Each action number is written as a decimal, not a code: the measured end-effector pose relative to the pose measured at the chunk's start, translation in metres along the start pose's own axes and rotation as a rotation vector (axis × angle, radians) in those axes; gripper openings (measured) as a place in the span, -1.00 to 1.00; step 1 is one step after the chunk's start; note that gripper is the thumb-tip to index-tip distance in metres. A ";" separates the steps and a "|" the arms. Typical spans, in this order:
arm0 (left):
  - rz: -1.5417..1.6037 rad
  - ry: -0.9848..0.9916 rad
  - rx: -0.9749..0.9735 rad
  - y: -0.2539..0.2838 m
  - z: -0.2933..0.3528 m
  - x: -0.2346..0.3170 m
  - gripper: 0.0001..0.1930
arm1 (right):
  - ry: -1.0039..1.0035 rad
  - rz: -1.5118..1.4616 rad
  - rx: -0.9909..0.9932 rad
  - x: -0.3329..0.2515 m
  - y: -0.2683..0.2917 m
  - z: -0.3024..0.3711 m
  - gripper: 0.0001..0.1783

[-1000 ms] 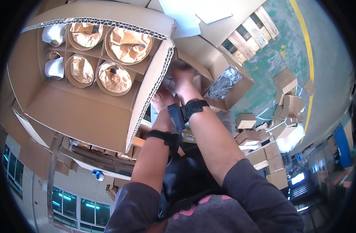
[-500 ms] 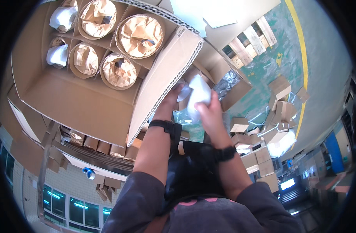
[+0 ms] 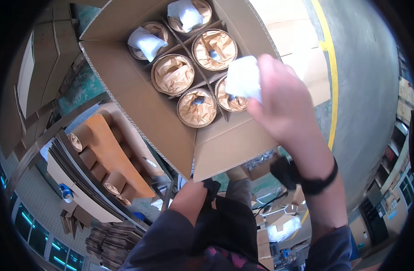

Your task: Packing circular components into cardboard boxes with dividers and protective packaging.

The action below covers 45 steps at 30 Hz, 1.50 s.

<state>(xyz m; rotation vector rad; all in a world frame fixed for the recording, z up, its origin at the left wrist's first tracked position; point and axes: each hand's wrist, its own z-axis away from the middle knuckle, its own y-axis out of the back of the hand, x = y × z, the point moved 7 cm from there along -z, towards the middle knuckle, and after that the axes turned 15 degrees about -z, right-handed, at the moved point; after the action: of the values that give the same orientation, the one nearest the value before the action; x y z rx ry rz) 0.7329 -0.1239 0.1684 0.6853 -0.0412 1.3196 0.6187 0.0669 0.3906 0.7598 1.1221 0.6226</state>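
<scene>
My right hand [image 3: 283, 97], blurred by motion, is closed on a white wrapped bundle [image 3: 243, 77] above an open cardboard box [image 3: 141, 101]. Dividers part the box into cells, each with a round cardboard tube lined with crumpled brown paper. The bundle partly covers the near right tube [image 3: 230, 102]. White wrapped bundles show in the far tube and the far left tube; that left bundle [image 3: 148, 44] droops over its tube's rim. Dark bits show inside several other tubes. My left forearm [image 3: 189, 198] reaches behind the box's near flap, which hides my left hand.
At the left a rack holds an orange board [image 3: 108, 149] with brown paper-lined tubes around it. Below it are flat cardboard sheets [image 3: 87, 178] and a blue tape roll [image 3: 66, 193]. Another box [image 3: 261, 168] shows under the near flap. A yellow line [image 3: 333, 90] crosses the floor at right.
My right hand has lifted a white bundle from beside the lower box to above the tubes. My left hand has gone out of sight behind the flap. The view has shifted toward the large box.
</scene>
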 end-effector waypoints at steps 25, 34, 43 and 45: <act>1.826 0.061 -0.063 0.228 0.098 0.020 -0.33 | -0.584 -1.387 -0.594 -0.033 -0.155 -0.083 -0.51; 1.062 -0.457 -0.205 0.168 0.193 0.015 -0.79 | -0.335 -0.712 -0.145 -0.018 -0.165 -0.095 -0.32; -0.030 -0.066 -0.169 -0.095 0.078 -0.029 -0.58 | -0.962 -1.737 -0.397 0.030 -0.056 0.204 -0.71; -0.330 -0.020 -0.063 -0.113 0.043 -0.021 -0.42 | -1.226 -1.672 -0.288 0.057 -0.115 0.262 -0.72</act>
<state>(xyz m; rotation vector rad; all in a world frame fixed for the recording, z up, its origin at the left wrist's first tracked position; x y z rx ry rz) 0.8431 -0.1728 0.1450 0.6217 0.0137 0.9910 0.8924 -0.0156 0.3301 -0.2597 0.1852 -1.0072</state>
